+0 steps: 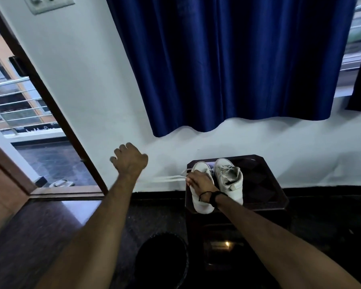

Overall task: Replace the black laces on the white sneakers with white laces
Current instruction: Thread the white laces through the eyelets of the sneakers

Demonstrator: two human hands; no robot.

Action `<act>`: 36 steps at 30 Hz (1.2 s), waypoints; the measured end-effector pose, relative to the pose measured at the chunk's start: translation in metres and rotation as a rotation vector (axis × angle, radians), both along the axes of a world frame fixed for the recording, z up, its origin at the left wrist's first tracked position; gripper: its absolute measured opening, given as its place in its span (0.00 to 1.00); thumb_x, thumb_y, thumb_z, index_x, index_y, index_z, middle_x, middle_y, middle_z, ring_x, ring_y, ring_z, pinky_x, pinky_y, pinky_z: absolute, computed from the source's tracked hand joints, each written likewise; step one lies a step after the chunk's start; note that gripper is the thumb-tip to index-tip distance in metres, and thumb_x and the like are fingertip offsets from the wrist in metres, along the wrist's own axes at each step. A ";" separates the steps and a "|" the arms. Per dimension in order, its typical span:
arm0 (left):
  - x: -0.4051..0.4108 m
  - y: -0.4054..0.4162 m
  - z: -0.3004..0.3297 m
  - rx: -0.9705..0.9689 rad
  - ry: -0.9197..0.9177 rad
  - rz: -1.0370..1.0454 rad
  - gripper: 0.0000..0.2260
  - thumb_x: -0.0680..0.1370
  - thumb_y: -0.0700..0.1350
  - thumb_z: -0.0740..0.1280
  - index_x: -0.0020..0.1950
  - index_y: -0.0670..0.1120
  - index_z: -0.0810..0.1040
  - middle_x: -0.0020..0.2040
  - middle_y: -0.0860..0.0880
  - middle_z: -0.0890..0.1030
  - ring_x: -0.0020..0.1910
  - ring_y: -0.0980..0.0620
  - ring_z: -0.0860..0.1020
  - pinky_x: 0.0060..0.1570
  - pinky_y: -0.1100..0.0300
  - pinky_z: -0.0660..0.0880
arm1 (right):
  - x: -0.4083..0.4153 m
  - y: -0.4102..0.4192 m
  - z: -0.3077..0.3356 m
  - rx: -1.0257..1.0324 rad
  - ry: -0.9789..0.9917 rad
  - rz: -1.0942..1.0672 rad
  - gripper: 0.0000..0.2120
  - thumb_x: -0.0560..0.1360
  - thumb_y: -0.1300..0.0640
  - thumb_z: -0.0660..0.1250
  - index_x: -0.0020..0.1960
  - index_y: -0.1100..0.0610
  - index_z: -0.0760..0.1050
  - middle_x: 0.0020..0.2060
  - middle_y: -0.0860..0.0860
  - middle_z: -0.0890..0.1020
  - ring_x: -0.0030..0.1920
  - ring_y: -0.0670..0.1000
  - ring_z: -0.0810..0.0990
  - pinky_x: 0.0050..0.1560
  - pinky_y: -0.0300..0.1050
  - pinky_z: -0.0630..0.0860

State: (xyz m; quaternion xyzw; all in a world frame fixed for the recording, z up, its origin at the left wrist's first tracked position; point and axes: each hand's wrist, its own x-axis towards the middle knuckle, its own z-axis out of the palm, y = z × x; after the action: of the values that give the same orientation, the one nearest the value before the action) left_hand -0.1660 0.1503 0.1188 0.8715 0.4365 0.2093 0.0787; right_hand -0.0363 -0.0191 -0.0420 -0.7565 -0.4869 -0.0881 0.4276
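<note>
White lace [171, 177]: limp, light; taken near tip | left hand [130, 160] fisted, contents unclear | right hand [200, 182] steadied left sneaker [200, 202].

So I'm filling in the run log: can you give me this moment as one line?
step: lacing left sneaker | left hand: pulling white lace taut | right hand: holding sneaker | right sneaker: white-laced
</note>
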 end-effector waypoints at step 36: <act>0.038 -0.109 -0.004 -0.754 -0.416 -0.624 0.17 0.84 0.51 0.56 0.40 0.45 0.72 0.50 0.50 0.85 0.30 0.55 0.73 0.28 0.65 0.65 | -0.032 -0.030 -0.007 -0.626 -0.250 -0.305 0.24 0.72 0.47 0.51 0.62 0.51 0.75 0.52 0.55 0.78 0.53 0.61 0.77 0.65 0.54 0.60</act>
State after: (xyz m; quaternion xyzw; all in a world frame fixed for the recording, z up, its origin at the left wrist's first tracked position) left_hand -0.1280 0.0417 0.1149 0.8112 0.1765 0.1727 0.5300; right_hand -0.0678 -0.0488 -0.0493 -0.8980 -0.4204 -0.0893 0.0949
